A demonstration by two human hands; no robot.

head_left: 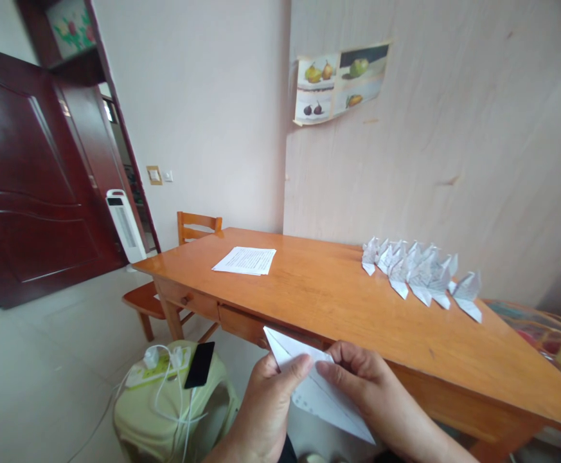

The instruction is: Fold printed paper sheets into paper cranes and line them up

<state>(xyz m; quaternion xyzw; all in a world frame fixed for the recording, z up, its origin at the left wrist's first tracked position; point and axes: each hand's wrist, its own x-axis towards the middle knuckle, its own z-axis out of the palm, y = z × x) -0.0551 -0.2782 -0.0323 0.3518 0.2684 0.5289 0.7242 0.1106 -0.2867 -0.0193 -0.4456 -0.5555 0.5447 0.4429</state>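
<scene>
A folded sheet of white paper point(326, 402) with pointed ends is held in front of the wooden table's near edge. My left hand point(277, 392) grips its left part, the thumb lying on top. My right hand point(357, 373) pinches its upper right edge between thumb and bent fingers. Both thumbs are close together near the paper's middle. On the table point(309, 276), a stack of printed sheets point(245, 260) lies at the left, and several folded paper figures point(419, 270) stand in rows at the right.
A pale green stool point(145, 411) at the lower left holds a power strip point(157, 370), white cables and a black phone point(200, 364). Behind the table's left end is a wooden chair point(198, 222). A red and clear bag point(557, 344) sits beyond the right end.
</scene>
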